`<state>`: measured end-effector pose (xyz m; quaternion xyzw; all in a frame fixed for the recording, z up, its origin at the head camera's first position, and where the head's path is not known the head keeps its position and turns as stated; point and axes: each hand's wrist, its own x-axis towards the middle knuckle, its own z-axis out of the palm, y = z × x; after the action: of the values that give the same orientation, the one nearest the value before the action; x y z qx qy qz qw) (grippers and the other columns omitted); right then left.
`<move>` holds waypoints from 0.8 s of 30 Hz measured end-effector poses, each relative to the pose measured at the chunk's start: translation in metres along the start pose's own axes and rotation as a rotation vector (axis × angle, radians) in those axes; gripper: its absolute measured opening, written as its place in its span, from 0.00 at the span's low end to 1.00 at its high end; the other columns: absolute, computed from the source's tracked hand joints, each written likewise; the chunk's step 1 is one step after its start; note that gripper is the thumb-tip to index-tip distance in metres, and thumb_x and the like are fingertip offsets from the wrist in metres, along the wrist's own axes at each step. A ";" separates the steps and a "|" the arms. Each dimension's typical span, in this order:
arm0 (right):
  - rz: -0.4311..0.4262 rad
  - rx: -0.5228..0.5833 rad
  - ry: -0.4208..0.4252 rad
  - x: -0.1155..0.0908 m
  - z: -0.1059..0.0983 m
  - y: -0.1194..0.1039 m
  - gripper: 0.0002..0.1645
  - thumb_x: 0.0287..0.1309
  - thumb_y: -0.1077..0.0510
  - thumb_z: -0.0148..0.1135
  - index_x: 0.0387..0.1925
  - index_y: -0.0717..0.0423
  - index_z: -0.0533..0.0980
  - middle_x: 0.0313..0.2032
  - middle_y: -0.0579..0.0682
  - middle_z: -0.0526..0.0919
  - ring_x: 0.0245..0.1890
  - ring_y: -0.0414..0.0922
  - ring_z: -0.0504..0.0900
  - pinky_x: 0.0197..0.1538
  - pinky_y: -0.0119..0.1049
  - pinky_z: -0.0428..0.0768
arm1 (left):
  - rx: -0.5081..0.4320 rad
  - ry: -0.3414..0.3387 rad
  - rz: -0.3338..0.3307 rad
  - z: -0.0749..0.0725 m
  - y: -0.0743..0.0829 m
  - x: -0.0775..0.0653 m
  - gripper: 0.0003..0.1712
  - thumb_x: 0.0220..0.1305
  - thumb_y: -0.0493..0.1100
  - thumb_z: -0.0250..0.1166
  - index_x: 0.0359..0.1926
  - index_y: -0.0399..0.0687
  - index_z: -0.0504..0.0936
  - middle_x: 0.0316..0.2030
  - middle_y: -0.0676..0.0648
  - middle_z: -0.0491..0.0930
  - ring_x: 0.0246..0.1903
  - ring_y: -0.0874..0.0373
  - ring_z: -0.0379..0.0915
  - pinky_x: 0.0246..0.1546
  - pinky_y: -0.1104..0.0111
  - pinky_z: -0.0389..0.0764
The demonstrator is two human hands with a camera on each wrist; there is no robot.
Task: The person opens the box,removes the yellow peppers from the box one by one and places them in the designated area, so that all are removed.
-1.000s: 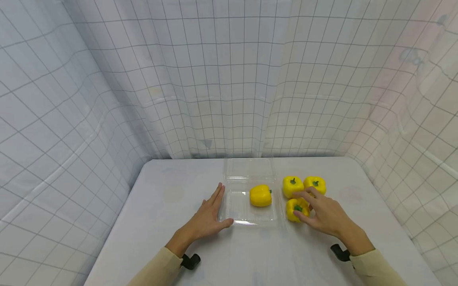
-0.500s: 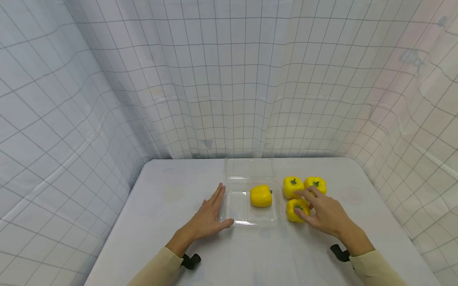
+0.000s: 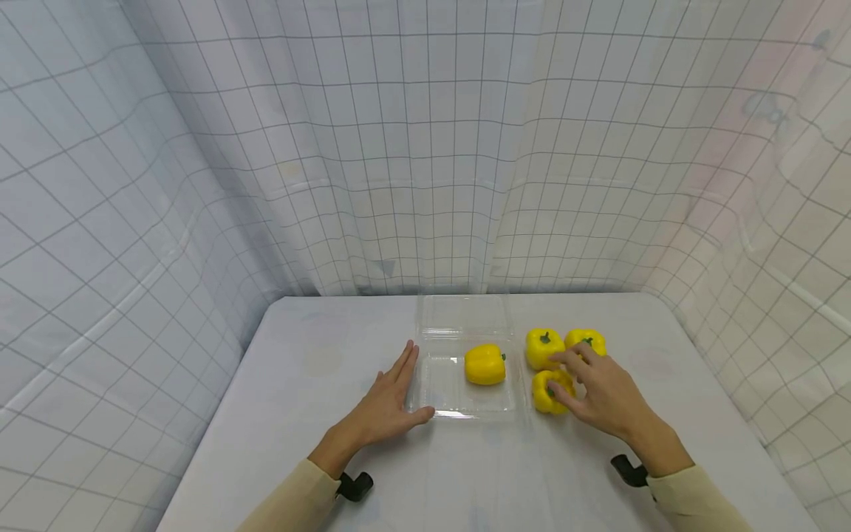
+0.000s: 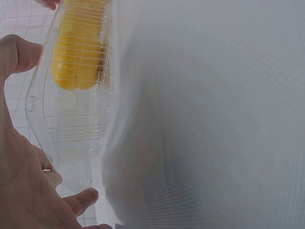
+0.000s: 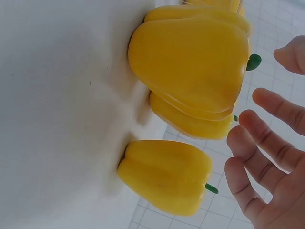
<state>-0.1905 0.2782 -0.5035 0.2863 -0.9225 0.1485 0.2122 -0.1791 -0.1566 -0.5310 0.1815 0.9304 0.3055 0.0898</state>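
A clear plastic clamshell container (image 3: 439, 384) lies unfolded on the table, one yellow bell pepper (image 3: 484, 364) on its side within. My left hand (image 3: 382, 414) rests along the container's left side with straight fingers; in the left wrist view the thumb (image 4: 28, 55) touches the rim. My right hand (image 3: 608, 395) hovers above a nearer bell pepper (image 3: 541, 397), fingers spread and slightly bent, holding nothing. In the right wrist view, a gap shows between the fingertips (image 5: 250, 119) and the large upright pepper (image 5: 190, 57) with its green stem.
Two more yellow bell peppers stand just behind, one at the left (image 3: 541, 351) and one at the right (image 3: 594, 340), partly covered by the right hand. The container's transparent lid (image 3: 463, 314) lies back toward the white gridded curtain (image 3: 425, 185) surrounding the table.
The right hand's fingers have shifted very slightly over the nearer pepper, thumb a little lower in the view. The left hand, container and peppers stay in place.
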 end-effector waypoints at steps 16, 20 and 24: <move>-0.042 0.029 0.054 0.014 0.001 -0.017 0.20 0.62 0.54 0.84 0.54 0.52 0.90 0.49 0.49 0.89 0.42 0.42 0.84 0.46 0.50 0.85 | 0.000 -0.008 -0.010 -0.001 0.000 0.001 0.69 0.75 0.67 0.68 0.98 0.49 0.38 0.98 0.47 0.32 0.95 0.34 0.49 0.89 0.20 0.51; -0.053 0.038 0.056 0.018 0.002 -0.022 0.21 0.62 0.54 0.84 0.55 0.54 0.90 0.50 0.52 0.90 0.45 0.47 0.88 0.49 0.54 0.87 | -0.007 -0.012 -0.011 -0.001 0.001 0.000 0.69 0.75 0.67 0.68 0.98 0.50 0.37 0.98 0.48 0.32 0.95 0.34 0.48 0.89 0.20 0.50; -0.042 0.026 0.026 0.023 0.004 -0.027 0.24 0.63 0.53 0.85 0.59 0.52 0.89 0.53 0.52 0.90 0.47 0.47 0.89 0.50 0.53 0.87 | -0.009 -0.010 -0.011 -0.001 0.001 0.000 0.68 0.75 0.67 0.68 0.98 0.50 0.38 0.98 0.47 0.32 0.95 0.34 0.49 0.89 0.21 0.50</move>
<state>-0.1929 0.2444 -0.4913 0.3064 -0.9114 0.1598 0.2234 -0.1788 -0.1568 -0.5297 0.1777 0.9296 0.3082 0.0967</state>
